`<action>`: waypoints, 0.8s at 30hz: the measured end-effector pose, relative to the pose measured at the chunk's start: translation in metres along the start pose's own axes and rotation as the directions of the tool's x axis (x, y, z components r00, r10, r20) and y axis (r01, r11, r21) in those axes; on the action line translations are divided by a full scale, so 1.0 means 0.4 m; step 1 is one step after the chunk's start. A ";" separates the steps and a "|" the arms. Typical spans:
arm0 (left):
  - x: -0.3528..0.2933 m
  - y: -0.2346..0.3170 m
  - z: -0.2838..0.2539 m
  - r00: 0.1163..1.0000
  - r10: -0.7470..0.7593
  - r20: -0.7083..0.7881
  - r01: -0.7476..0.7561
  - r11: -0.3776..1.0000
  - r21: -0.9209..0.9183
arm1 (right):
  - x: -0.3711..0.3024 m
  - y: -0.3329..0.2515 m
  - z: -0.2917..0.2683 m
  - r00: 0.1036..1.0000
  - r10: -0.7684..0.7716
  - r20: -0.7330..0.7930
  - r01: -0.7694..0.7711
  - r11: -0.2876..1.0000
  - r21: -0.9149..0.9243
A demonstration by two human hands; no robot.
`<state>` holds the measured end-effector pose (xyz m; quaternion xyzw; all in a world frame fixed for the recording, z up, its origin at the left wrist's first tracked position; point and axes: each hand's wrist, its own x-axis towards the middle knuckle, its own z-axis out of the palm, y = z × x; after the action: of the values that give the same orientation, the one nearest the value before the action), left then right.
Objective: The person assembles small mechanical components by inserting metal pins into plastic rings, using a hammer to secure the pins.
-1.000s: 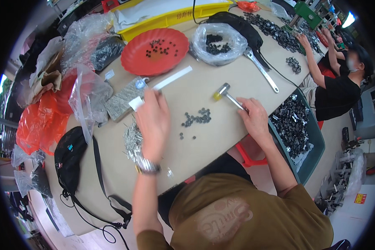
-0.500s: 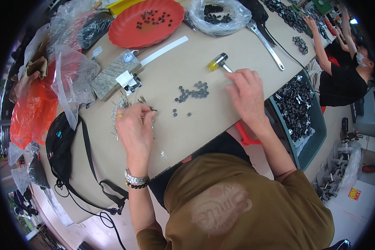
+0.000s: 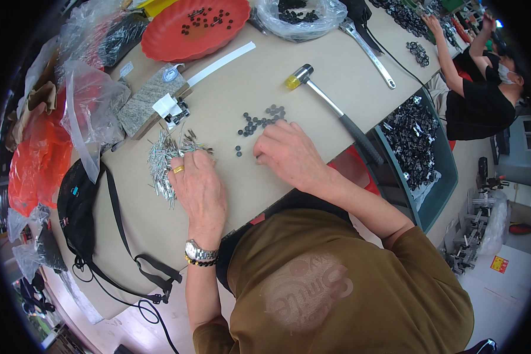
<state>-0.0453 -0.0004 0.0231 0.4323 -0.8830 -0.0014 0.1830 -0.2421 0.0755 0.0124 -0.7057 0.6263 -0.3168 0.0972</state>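
Our left hand (image 3: 197, 189) lies palm down on the cardboard-covered table (image 3: 312, 65), fingers loosely together, its fingertips at the near edge of the heap of thin metal pins (image 3: 166, 156); we cannot tell whether a pin is pinched beneath them. Our right hand (image 3: 289, 154) rests just to the right, fingers curled down onto the table beside the scatter of small black round parts (image 3: 261, 120), which lies just beyond its knuckles; whether it grips one is hidden too.

To do this well, we judge it best to draw out a single pin at a time with the left fingertips rather than dragging the heap, and to slide one black part clear of the scatter before lifting it. The hammer (image 3: 330, 106) lies to the far right, handle toward us. A stone block (image 3: 150, 100) sits beyond the pins, and a red tray (image 3: 177, 38) with more black parts at the far edge.
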 end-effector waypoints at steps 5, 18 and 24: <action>-0.019 -0.010 -0.008 0.991 -0.135 -0.016 0.132 0.981 -0.140 | -0.018 -0.045 0.043 0.999 -0.034 -0.025 0.037 0.993 0.113; 0.001 -0.009 0.010 0.996 -0.079 -0.050 0.072 0.989 -0.130 | -0.039 -0.039 0.016 0.997 0.075 0.003 -0.073 0.961 0.268; -0.010 -0.019 0.004 0.995 -0.070 -0.069 0.066 0.995 -0.069 | -0.063 -0.036 -0.012 0.997 0.077 0.003 -0.076 0.972 0.225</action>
<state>-0.0379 -0.0023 0.0193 0.4555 -0.8602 -0.0219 0.2285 -0.2336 0.1032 0.0156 -0.6647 0.6134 -0.3835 0.1867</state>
